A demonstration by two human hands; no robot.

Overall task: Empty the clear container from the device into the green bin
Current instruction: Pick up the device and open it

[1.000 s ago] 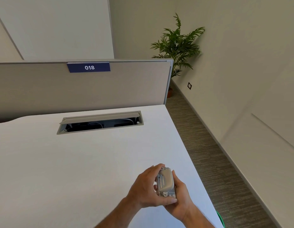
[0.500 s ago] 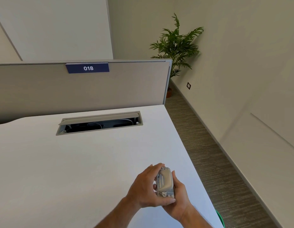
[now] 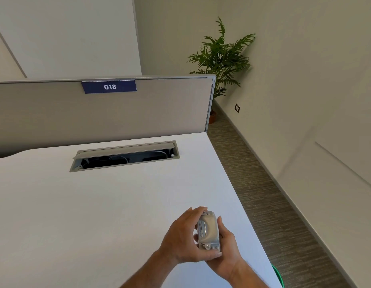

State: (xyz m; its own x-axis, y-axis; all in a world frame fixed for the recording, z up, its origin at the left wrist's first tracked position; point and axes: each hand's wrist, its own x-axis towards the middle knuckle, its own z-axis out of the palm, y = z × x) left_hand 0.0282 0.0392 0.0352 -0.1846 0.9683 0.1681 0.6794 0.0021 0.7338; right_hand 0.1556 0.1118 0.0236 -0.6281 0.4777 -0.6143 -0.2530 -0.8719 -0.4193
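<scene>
- We see two bare forearms, no sleeves reaching the wrists.
- Our left hand (image 3: 183, 239) wears no ring, watch or glove that we can see.
- Our right hand (image 3: 227, 252) is likewise bare, the wrist unadorned.

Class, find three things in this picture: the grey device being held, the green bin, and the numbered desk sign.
device (image 3: 208, 230): head view, on its grey top face between the hands.
green bin (image 3: 277, 274): head view, on the rim showing past the desk edge.
018 sign (image 3: 109, 86): head view, on the white digits.
</scene>
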